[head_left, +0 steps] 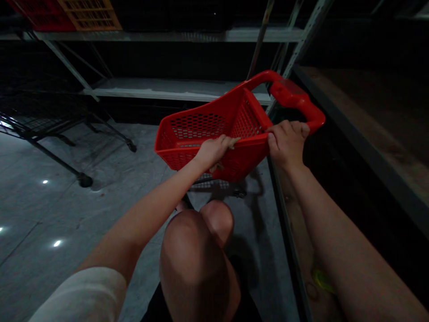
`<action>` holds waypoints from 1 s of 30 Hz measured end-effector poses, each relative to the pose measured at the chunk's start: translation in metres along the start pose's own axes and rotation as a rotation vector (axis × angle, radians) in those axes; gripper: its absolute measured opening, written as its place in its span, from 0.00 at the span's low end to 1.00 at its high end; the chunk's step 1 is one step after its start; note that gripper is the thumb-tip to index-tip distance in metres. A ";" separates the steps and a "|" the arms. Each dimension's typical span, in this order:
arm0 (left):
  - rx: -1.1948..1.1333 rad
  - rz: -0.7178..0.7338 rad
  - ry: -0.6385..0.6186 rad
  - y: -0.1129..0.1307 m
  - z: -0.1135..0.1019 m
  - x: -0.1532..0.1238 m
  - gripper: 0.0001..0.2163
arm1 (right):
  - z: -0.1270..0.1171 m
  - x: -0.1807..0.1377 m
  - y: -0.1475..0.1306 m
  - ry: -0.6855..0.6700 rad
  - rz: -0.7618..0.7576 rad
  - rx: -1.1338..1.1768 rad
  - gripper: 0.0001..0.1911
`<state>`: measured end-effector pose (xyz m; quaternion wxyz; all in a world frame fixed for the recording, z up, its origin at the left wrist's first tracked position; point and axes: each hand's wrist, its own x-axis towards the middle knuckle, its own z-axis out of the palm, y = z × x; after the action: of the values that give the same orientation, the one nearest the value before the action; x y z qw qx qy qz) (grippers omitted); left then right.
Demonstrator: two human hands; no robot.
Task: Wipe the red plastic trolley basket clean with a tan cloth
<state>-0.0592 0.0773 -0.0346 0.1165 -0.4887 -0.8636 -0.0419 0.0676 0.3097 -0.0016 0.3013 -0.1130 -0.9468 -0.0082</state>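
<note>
A red plastic shopping cart [244,156] with a perforated basket stands in front of my bent knees, its handle [291,93] at the upper right. My left hand [214,150] is closed on a crumpled tan cloth [233,142] at the near side rim. Bits of the cloth stick out beyond my fingers and below them against the basket's outer wall. Farther right, my right hand [287,139] wraps over the cart's rim close to the base of the handle. The basket's visible inside holds no items.
Behind the cart runs a metal shelf rack [147,91] with a yellow crate [90,15] and a red crate [42,15] above. A dark wire cart [43,120] on casters stands to the left. At right, a raised ledge [368,116] borders a dark recess.
</note>
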 end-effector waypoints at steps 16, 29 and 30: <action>-0.137 0.045 0.199 0.085 -0.015 0.047 0.16 | -0.008 -0.008 -0.007 0.013 0.030 0.005 0.19; 0.062 -0.049 -0.080 -0.052 -0.004 -0.058 0.13 | -0.016 -0.027 -0.022 -0.010 0.019 -0.013 0.17; 0.071 -0.046 -0.087 -0.061 -0.005 -0.065 0.15 | -0.016 -0.026 -0.024 -0.010 0.016 -0.014 0.17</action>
<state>-0.0782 -0.0094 -0.0435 0.0952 -0.4656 -0.8798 0.0075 0.0922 0.2796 -0.0024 0.2958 -0.1225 -0.9473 -0.0119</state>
